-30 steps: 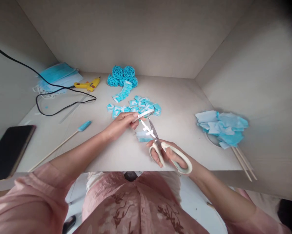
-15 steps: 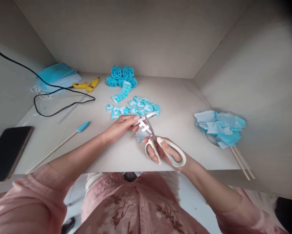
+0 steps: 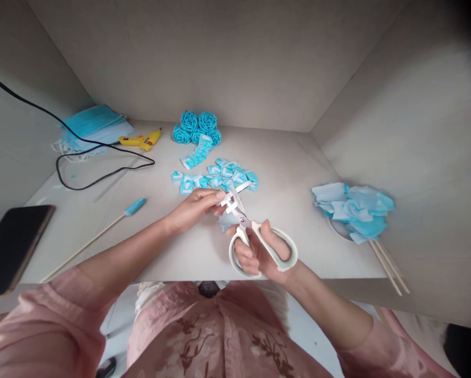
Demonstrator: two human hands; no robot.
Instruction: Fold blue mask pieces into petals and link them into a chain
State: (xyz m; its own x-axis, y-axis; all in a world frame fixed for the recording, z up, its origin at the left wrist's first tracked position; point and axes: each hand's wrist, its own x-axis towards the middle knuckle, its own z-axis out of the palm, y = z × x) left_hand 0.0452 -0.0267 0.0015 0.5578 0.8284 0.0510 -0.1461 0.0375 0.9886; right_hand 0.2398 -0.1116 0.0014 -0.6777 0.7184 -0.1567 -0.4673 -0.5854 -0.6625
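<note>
My right hand (image 3: 257,252) grips a pair of scissors (image 3: 277,251) with white handles, thumb and fingers through the loops. Its blades are parted around a white strip (image 3: 243,186), which looks like tape or paper. My left hand (image 3: 202,205) pinches the strip's near end between thumb and fingers. Short white pieces (image 3: 231,206) show by the blades; I cannot tell how they are attached. Below the hands lies a pale blue scrap (image 3: 228,223), partly hidden. Just beyond are small blue folded pieces (image 3: 220,176) bearing white strips.
Blue rolled roses (image 3: 198,123) stand at the back. At left are face masks (image 3: 94,123), a yellow glue gun (image 3: 143,140) with a looping black cord (image 3: 102,185), a blue-tipped stick (image 3: 89,242) and a phone (image 3: 15,247). Blue fabric pieces (image 3: 355,207) and sticks (image 3: 391,268) lie right.
My right hand has drawn slightly down toward me with the scissors, and the handles have spread wider. My left hand stays nearly in place, still pinching the strip.
</note>
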